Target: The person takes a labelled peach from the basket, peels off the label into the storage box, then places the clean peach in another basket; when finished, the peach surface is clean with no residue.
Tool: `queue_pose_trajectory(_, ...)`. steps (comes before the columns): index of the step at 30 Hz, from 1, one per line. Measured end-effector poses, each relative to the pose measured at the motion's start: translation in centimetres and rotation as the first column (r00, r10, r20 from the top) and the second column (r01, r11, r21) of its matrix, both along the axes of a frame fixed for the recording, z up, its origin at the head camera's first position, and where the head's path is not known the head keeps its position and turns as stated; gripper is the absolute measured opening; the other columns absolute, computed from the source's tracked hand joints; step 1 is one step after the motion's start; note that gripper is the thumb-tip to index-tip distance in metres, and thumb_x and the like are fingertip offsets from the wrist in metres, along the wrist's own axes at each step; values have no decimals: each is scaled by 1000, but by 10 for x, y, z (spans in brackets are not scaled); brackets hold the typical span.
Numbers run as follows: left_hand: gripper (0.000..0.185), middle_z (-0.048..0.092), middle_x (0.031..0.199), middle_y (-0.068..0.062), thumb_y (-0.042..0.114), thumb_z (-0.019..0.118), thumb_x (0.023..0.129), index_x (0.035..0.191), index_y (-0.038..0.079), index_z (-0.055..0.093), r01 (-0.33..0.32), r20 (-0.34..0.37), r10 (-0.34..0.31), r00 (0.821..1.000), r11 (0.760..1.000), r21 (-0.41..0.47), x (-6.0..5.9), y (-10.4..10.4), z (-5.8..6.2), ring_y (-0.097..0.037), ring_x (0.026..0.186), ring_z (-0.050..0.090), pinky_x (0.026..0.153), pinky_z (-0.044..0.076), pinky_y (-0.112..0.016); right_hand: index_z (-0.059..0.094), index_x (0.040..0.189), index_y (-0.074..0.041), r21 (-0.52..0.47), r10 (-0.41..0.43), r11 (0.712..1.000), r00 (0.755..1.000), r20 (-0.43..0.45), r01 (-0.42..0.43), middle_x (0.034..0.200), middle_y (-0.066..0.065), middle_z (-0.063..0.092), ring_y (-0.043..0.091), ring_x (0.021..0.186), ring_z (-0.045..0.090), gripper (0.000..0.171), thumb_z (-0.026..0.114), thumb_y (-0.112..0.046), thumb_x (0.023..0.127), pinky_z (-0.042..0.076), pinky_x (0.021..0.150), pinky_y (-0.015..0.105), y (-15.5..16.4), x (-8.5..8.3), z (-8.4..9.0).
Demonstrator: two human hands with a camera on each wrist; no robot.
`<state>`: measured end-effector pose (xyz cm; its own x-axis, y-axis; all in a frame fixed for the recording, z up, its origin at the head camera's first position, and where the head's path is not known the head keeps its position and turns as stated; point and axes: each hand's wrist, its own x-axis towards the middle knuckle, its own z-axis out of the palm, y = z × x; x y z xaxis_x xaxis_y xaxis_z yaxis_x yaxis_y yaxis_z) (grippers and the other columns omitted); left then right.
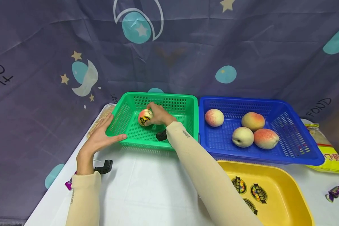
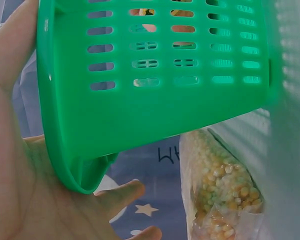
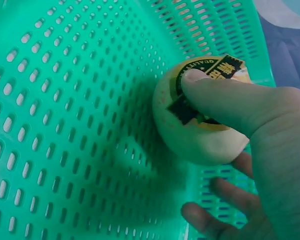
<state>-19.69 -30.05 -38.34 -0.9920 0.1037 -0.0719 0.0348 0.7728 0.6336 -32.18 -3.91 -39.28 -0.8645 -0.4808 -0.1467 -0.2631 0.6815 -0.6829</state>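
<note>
My right hand reaches into the green basket and grips a peach bearing a black and gold sticker. In the right wrist view the thumb presses on the sticker while the peach rests against the green basket floor. My left hand lies with straight fingers against the basket's left front corner. The left wrist view shows the palm along the green basket wall.
A blue basket to the right holds several peaches. A yellow tray with sticker labels sits in front of it. A bag of corn kernels lies beside the green basket. Snack packets lie at far right.
</note>
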Motion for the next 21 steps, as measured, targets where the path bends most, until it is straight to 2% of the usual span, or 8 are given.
queue_pose_trajectory(3, 116, 0, 174, 4, 63, 76, 82, 165, 26, 4, 5, 1, -5, 1000, 1000, 3, 0, 0, 0, -36, 160, -4, 121, 10, -72, 34, 148, -17, -20, 11, 1000, 1000, 22, -11, 143, 14, 50, 29, 123, 56, 78, 82, -23, 88, 53, 100, 43, 1, 1, 0)
queue_pose_trajectory(5, 116, 0, 174, 3, 63, 76, 82, 165, 26, 4, 6, 0, -6, 1000, 1000, 3, 0, 0, 0, -36, 160, -4, 120, 11, -73, 32, 154, -19, -7, 28, 1000, 999, 24, -28, 146, 14, 47, 31, 128, 53, 82, 81, -27, 89, 52, 101, 45, 2, 1, 0)
queue_pose_trajectory(8, 116, 0, 174, 3, 64, 75, 82, 165, 27, 3, 7, 5, -7, 1000, 1000, 7, -1, 1, 0, -36, 160, -3, 120, 12, -73, 36, 157, -21, 17, 50, 999, 998, 28, -51, 146, 12, 48, 30, 133, 47, 80, 79, -30, 90, 52, 100, 46, 5, 1, -1)
queue_pose_trajectory(13, 116, -1, 174, 2, 63, 76, 82, 165, 27, 3, 14, 20, -14, 1000, 1000, 23, -1, 3, 0, -36, 160, -3, 120, 14, -72, 43, 153, -14, 46, 56, 997, 998, 20, -57, 138, 9, 56, 26, 119, 55, 74, 79, -31, 90, 53, 93, 39, 6, -1, -1)
queue_pose_trajectory(16, 116, -2, 174, 3, 63, 76, 82, 165, 27, 2, 14, 26, -15, 1000, 1000, 28, -1, 2, 0, -36, 160, -4, 120, 15, -72, 45, 152, -13, 43, 57, 997, 998, 8, -58, 136, 8, 59, 24, 113, 59, 73, 79, -34, 90, 53, 91, 37, 4, -1, 4)
queue_pose_trajectory(21, 116, -2, 173, 3, 62, 76, 82, 165, 26, 3, 12, 20, -12, 1000, 1000, 24, 0, 0, 2, -36, 160, -4, 120, 13, -72, 45, 152, -14, -10, 79, 997, 997, -19, -79, 137, 8, 59, 24, 115, 60, 73, 77, -38, 91, 53, 92, 37, 2, 2, 21)
